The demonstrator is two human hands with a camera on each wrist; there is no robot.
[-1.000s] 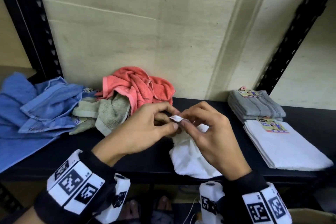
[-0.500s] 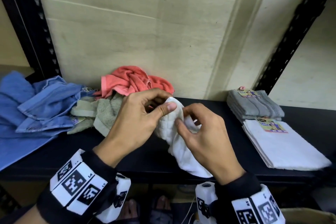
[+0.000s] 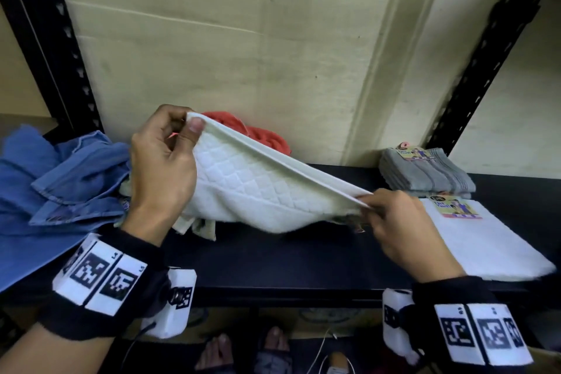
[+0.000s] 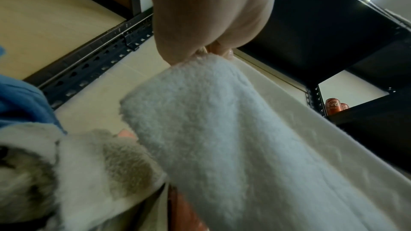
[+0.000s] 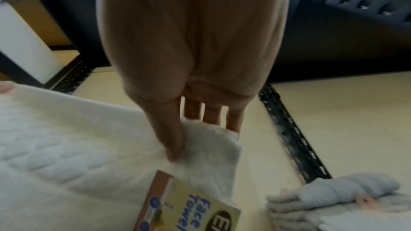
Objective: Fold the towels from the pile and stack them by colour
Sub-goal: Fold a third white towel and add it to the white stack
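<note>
We've got a white towel (image 3: 258, 191) stretched out between both hands, held up off the black shelf (image 3: 288, 264). Our left hand (image 3: 164, 167) has one top corner pinched, thumb pressing the hem against curled fingers, and it sits the higher of the two. Our right hand (image 3: 403, 228) grips the opposite corner lower down; the right wrist view shows the thumb (image 5: 171, 138) clamped on top of the cloth with the fingers (image 5: 213, 113) underneath. The top edge runs taut on a slant from upper left down to lower right, and the quilted diamond pattern faces us while the body of the towel sags below. A printed face-towel label (image 5: 184, 206) hangs at the corner beside the right hand.

Behind the left hand sits the unfolded pile: a coral towel (image 3: 261, 135) at the back, a pale green one (image 3: 197, 226) peeking out underneath, and blue denim cloth (image 3: 60, 179) spread at the left end of the shelf. Over on the right end, a folded white towel (image 3: 485, 243) lies flat with a label on it, and just behind it sits a folded grey stack (image 3: 431, 174), also labelled.
</note>
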